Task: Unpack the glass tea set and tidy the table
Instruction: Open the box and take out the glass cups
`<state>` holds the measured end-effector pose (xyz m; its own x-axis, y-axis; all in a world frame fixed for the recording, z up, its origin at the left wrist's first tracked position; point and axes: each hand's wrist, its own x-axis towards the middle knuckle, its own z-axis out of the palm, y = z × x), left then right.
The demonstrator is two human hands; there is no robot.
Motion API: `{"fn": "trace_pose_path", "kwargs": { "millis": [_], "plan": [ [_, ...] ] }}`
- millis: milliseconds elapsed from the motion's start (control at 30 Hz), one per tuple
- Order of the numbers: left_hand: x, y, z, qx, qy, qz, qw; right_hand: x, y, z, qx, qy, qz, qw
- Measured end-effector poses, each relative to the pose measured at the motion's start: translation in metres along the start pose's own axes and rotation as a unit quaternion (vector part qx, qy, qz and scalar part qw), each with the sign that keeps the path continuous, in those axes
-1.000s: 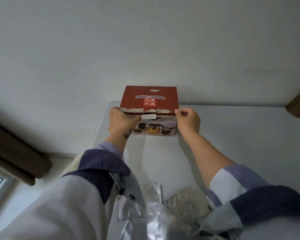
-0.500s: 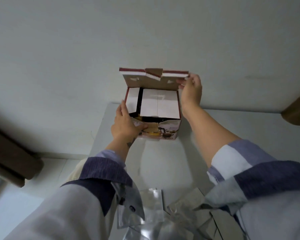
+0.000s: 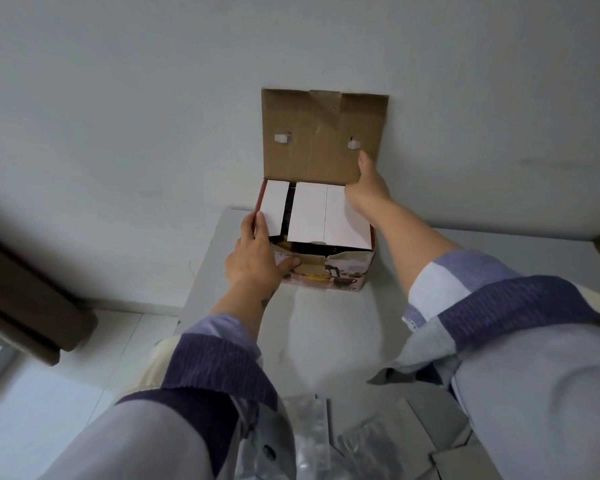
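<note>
The fingers (image 3: 258,226) of the left hand (image 3: 253,261) lie straight along the near left corner of the tea set box (image 3: 326,271), the thumb pressed flat across its torn front edge; nothing is gripped, the hand only steadies the box. Right of them, the right hand (image 3: 368,185) reaches higher, fingers extended and pushing the brown lid flap (image 3: 323,133) upright against the wall (image 3: 153,98). Between the two hands white inner cartons (image 3: 312,216) fill the box, which stands on the grey table (image 3: 326,341). Both forearms stretch forward from rolled striped sleeves (image 3: 219,368). Silvery foil packets (image 3: 309,441) lie nearer the body.
</note>
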<state>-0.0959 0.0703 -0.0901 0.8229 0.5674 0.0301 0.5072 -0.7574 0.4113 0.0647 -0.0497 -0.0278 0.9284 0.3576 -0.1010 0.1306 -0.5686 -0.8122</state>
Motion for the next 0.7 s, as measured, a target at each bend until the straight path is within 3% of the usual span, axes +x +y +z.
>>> {"fn": "trace_pose_path", "kwargs": {
  "millis": [233,400,533,700],
  "plan": [
    [-0.003,0.006,-0.007,0.005,-0.012,-0.021,1.0,-0.036,0.021,0.008,-0.245,-0.081,-0.054,0.965],
    [-0.005,0.009,-0.01,0.017,-0.027,-0.021,0.999,-0.062,0.032,0.013,-0.295,-0.05,-0.111,0.948],
    [-0.007,0.009,-0.012,0.0,-0.025,-0.021,0.999,-0.079,0.032,0.011,-0.164,0.048,-0.141,0.975],
    [-0.022,0.011,-0.011,0.005,-0.011,-0.03,0.999,-0.096,0.028,-0.002,0.068,0.112,-0.039,0.991]
  ]
}}
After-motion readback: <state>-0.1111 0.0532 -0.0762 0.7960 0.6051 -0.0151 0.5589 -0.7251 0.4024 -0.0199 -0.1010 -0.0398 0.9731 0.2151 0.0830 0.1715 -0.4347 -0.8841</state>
